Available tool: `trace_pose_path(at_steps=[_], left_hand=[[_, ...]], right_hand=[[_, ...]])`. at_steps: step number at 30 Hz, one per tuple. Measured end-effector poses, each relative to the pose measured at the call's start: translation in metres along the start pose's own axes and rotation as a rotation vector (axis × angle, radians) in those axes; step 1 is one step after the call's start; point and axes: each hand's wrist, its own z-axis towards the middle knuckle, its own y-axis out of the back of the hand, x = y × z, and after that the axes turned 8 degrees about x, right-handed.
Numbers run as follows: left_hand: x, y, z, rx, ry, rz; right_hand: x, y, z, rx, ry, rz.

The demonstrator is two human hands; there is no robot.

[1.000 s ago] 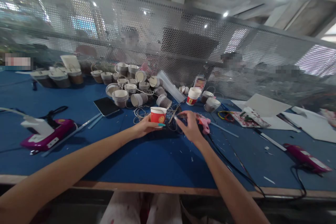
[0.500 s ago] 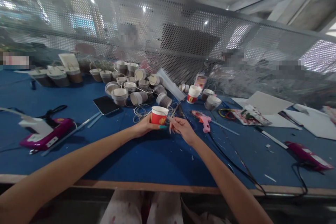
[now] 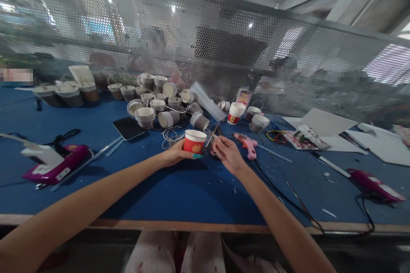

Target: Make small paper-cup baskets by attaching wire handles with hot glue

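Note:
My left hand (image 3: 176,153) is wrapped round a red paper cup (image 3: 194,143) with a white rim and a gold emblem. The cup is upright, its mouth facing up. Just right of it, my right hand (image 3: 226,150) is closed in a pinch on a thin pale cord (image 3: 211,138), partly hidden by the fingers. Behind the cup lies a loose tangle of cord (image 3: 173,136). A pink glue gun (image 3: 249,146) rests on the table to the right of my right hand.
Several cord-wrapped cups (image 3: 145,116) are heaped behind, more stand at the left. A stack of red paper cups (image 3: 235,113) is at the back. A black tablet (image 3: 128,128), purple power strips (image 3: 57,164) and white sheets (image 3: 326,126) lie about. A mesh screen (image 3: 179,51) borders the table.
My right hand has moved slightly right and up, a little away from the cup. The cup stays in my left hand, turned slightly so its emblem faces me more.

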Motion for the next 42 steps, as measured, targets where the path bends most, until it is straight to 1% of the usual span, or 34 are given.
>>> trace_pose_path(at_steps=[15,19,22,24,25,28,29,30,31,32,33,35,37,38,39,40,42], left_hand=[[-0.006,-0.004,-0.004,0.061,0.038,0.0],[-0.006,-0.003,-0.004,0.073,0.045,0.013],[-0.004,-0.001,-0.005,0.086,0.042,0.009],[-0.003,0.0,-0.004,0.094,0.036,-0.008],[-0.003,0.001,-0.004,0.089,0.03,-0.02],[0.0,0.003,-0.003,0.015,0.003,-0.037],[0.001,0.004,-0.002,-0.02,-0.008,-0.038],[0.001,0.005,-0.002,-0.048,-0.017,-0.041],[0.002,0.005,-0.001,-0.067,-0.026,-0.049],[0.003,0.006,-0.001,-0.077,-0.033,-0.062],[0.003,0.006,0.0,-0.083,-0.037,-0.077],[0.003,0.005,0.001,-0.097,-0.038,-0.108],[0.001,0.004,0.001,-0.111,-0.03,-0.134],[0.001,0.005,0.001,-0.115,-0.023,-0.144],[0.0,0.005,0.001,-0.117,-0.016,-0.152],[0.0,0.006,0.001,-0.12,-0.009,-0.156],[0.001,0.009,0.001,-0.148,0.0,-0.156]], right_hand=[[-0.005,0.002,0.004,-0.047,-0.023,-0.012],[-0.005,0.001,0.004,-0.054,-0.032,-0.064],[-0.008,0.002,0.005,-0.074,-0.042,-0.148],[-0.011,0.004,0.005,-0.147,0.002,-0.281],[-0.011,0.006,0.005,-0.224,0.049,-0.4],[-0.008,0.016,0.004,-0.547,0.226,-0.93],[-0.005,0.02,0.002,-0.652,0.256,-1.115],[-0.002,0.025,0.001,-0.749,0.253,-1.276],[0.001,0.03,-0.001,-0.832,0.206,-1.407],[0.005,0.035,-0.003,-0.906,0.113,-1.508],[0.008,0.041,-0.005,-0.971,-0.015,-1.582],[0.012,0.053,-0.008,-1.05,-0.33,-1.649],[0.015,0.066,-0.009,-1.059,-0.635,-1.614],[0.015,0.073,-0.009,-1.053,-0.764,-1.566],[0.016,0.079,-0.009,-1.04,-0.854,-1.518],[0.017,0.085,-0.009,-1.018,-0.914,-1.465],[0.018,0.095,-0.009,-0.924,-0.935,-1.371]])
